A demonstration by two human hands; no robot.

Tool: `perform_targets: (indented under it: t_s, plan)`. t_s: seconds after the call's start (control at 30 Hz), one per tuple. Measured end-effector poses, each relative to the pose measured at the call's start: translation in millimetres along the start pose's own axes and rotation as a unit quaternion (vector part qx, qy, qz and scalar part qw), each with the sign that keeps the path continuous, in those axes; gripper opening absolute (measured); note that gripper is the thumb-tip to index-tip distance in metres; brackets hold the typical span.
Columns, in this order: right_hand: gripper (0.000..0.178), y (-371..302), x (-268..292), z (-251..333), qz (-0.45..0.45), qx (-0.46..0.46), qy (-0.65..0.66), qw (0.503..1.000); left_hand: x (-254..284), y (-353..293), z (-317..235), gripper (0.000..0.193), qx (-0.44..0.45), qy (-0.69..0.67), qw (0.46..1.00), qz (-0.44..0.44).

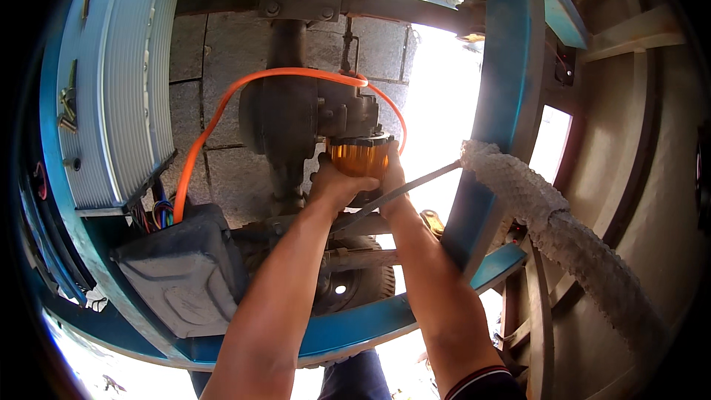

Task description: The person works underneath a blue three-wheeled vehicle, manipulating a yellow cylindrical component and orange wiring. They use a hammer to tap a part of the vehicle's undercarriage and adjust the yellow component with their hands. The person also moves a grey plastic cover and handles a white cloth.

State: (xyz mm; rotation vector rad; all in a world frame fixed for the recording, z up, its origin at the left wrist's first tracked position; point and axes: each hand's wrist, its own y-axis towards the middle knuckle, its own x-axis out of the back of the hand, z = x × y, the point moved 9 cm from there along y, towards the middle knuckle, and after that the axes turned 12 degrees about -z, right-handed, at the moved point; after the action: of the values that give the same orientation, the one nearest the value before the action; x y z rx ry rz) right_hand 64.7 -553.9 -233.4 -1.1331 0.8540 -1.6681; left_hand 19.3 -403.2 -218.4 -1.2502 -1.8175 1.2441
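Amber-orange ribbed cylinder (pixel 354 157), glossy and upright-looking, sits just to the right of the dark, grimy metal axle housing (pixel 285 120), as the head view has it. Bright streaks run down its ribs, and its dark, bumpy top rim is up against the blackened casting (pixel 355 111) on that housing's right side. Its lower part is mostly covered by fingers.

Both bare hands are clamped on it: the left hand (pixel 337 183) wraps its near left side with the thumb reaching across, while the right hand (pixel 395 169) presses its right side, the fingertips there hard to make out.

I can see a bright orange cable (pixel 222 107) arching over the axle housing. Left of that housing stands a silver, finned metal box (pixel 122 89); nearer the person, on the same side, is a black moulded plastic box (pixel 178 274). Well to its right are a blue metal beam (pixel 507 67) and a rough, grey-wrapped hose (pixel 555 211).
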Motion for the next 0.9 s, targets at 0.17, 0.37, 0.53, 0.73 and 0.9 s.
perform_targets:
  t_s: [0.17,0.37,0.53,0.73,0.9]
  plan:
    - [0.071,-8,-2,16,0.002,0.093,0.007,0.996,9,3,-2,0.089,-0.063,-0.007,0.996,-0.055]
    - [0.072,-12,-15,24,0.044,0.085,0.043,0.994,10,9,-3,0.102,-0.067,0.063,0.991,-0.096]
    - [0.076,-23,-13,18,-0.007,0.083,-0.005,0.996,15,10,8,0.071,-0.042,0.023,0.993,-0.104]
    - [0.075,-18,-4,13,-0.005,0.07,0.012,0.997,9,3,3,0.071,-0.022,-0.004,0.998,-0.051]
    - [0.08,-17,-5,12,-0.003,0.051,-0.005,0.999,14,1,2,0.079,-0.05,0.013,0.994,-0.099]
